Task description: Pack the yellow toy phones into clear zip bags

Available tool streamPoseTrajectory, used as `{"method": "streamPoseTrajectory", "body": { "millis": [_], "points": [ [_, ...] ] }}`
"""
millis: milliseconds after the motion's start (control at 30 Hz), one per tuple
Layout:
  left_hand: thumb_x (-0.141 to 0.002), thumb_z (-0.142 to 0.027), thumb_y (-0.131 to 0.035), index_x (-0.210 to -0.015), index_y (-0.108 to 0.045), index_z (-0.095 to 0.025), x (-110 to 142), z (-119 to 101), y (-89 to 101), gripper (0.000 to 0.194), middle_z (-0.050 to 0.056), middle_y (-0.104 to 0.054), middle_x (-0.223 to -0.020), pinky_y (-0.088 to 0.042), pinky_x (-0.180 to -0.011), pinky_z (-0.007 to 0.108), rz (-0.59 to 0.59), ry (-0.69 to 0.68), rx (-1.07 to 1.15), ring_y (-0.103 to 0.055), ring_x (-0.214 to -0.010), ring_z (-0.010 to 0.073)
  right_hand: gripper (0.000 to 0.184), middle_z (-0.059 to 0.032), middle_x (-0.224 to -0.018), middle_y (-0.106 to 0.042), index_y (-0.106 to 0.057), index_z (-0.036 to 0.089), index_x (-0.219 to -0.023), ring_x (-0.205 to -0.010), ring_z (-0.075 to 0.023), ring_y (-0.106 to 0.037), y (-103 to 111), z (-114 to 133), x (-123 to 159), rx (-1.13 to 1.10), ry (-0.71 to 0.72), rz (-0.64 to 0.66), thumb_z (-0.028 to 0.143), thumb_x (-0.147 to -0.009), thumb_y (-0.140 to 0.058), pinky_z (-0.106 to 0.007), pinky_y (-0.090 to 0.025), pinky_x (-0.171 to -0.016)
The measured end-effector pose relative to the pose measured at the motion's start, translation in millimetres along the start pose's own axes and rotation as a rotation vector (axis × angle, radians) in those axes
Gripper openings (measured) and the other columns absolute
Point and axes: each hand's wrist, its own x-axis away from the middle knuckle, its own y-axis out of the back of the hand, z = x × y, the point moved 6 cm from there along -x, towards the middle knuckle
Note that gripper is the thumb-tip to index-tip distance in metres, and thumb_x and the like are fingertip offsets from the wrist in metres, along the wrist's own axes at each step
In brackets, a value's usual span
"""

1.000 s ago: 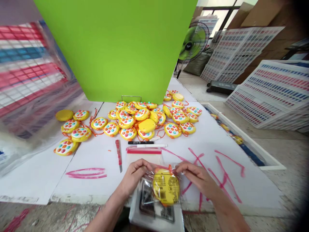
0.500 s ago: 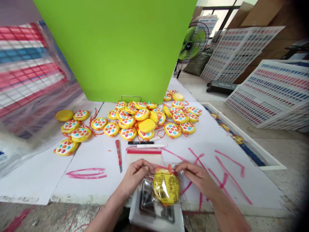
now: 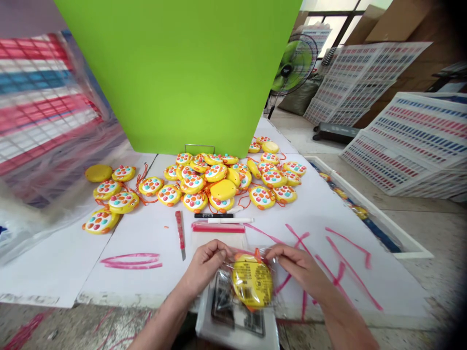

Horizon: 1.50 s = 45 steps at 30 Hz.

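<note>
Your left hand (image 3: 208, 265) and right hand (image 3: 297, 266) pinch a clear bag (image 3: 270, 265). The yellow toy (image 3: 252, 283) inside bears a barcode (image 3: 248, 293) and unreadable print (image 3: 250, 272).

One bagged toy (image 3: 252, 282), over twenty loose toys (image 3: 261, 197), two markers (image 3: 204, 215), one cutter (image 3: 180, 231)

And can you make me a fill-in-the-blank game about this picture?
1. The left hand and right hand hold a clear bag with a ____ toy inside.
2. The big panel behind the middle pile of toys is coloured ____.
3. Right beside the black pen lies a ____ pen.
4. Seen from the head camera, the cutter lies to the ____ of both pens.

Missing words: yellow; green; white; left.
</note>
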Motion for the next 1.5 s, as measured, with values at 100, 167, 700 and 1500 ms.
{"method": "streamPoseTrajectory", "body": {
  "millis": [100,167,700,1500],
  "points": [
    [-0.078,-0.041,-0.065,-0.078,-0.061,-0.014,0.3,0.9,0.7,0.028,0.005,-0.068,-0.081,-0.044,-0.068,0.025,-0.002,0.000,-0.018,-0.058,-0.072,0.0160,0.019,-0.0063,-0.090,-0.070,-0.068,0.019,-0.084,-0.089,-0.0213,-0.063,-0.3,-0.4,-0.3,-0.005,0.004,0.002,0.024,-0.081,-0.049,-0.035,-0.047,-0.083],
    [-0.078,-0.043,-0.065,-0.079,-0.061,-0.014,0.7,1.3,1.0,0.029,0.005,-0.068,-0.081,-0.044,-0.068,0.025,-0.006,0.001,-0.034,-0.058,-0.071,0.0156,0.019,-0.0061,-0.089,-0.070,-0.068,0.019,-0.084,-0.088,-0.0210,-0.062,0.0,-1.2,-0.2,-0.005,0.009,-0.003,0.024,-0.081,-0.050,-0.034,-0.047,-0.083],
    [-0.081,-0.044,-0.061,-0.081,-0.061,-0.015,-0.6,3.0,2.1,0.029,0.007,-0.068,-0.086,-0.043,-0.073,0.027,0.005,-0.032,-0.097,-0.059,-0.079,0.0183,0.018,-0.0051,-0.086,-0.069,-0.067,0.020,-0.080,-0.086,-0.0200,-0.062,-1.0,1.0,0.0,-0.022,0.025,-0.039,0.024,-0.081,-0.050,-0.033,-0.048,-0.080],
    [-0.077,-0.048,-0.066,-0.081,-0.060,-0.014,0.4,4.7,-1.2,0.035,0.006,-0.069,-0.083,-0.046,-0.070,0.027,-0.001,-0.014,-0.063,-0.059,-0.072,0.0157,0.024,-0.0060,-0.089,-0.068,-0.066,0.021,-0.087,-0.090,-0.0215,-0.061,-0.8,3.0,2.7,-0.052,0.023,-0.105,0.038,-0.086,-0.048,-0.034,-0.048,-0.082]
  ]
}}
